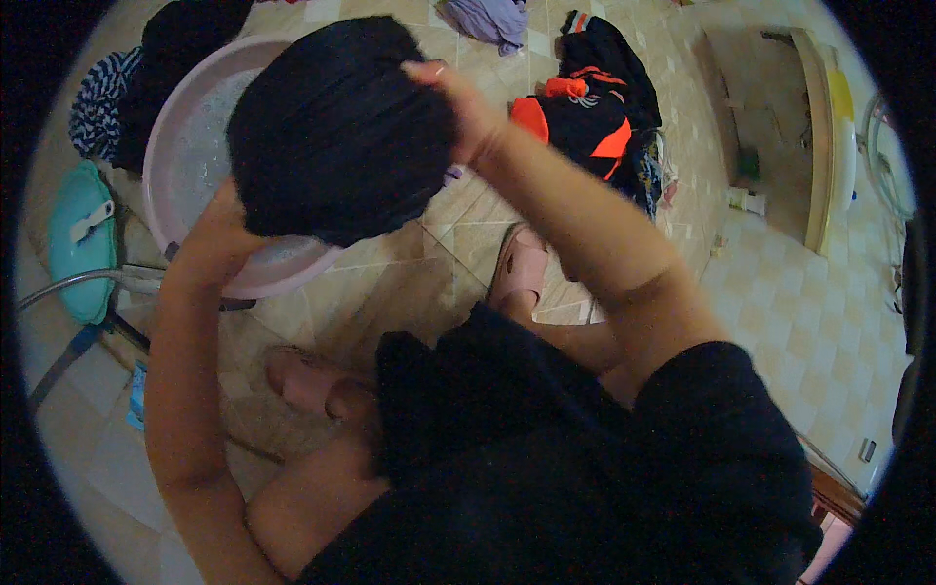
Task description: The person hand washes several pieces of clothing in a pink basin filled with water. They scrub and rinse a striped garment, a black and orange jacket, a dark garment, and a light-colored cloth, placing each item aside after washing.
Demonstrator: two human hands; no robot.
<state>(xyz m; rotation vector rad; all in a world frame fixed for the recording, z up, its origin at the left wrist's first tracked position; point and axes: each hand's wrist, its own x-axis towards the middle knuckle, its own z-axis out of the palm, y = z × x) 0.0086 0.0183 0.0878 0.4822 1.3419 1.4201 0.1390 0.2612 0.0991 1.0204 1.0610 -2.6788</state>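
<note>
A bundle of black cloth (340,131) is held up between my two hands, above and to the right side of a pink plastic basin (156,172). My left hand (219,238) grips the bundle's lower left edge; most of its fingers are hidden behind the cloth. My right hand (457,106) holds the right edge, with a finger showing on the near face. Soapy-looking water (208,146) stands in the basin under the cloth.
A teal basin (80,248) with a white-handled brush (93,221) lies left. Dark and patterned clothes (106,102) are beyond it. Black-and-orange clothes (585,110) and a lilac cloth (486,22) lie on the tiles. A shower hose (69,280) crosses at left.
</note>
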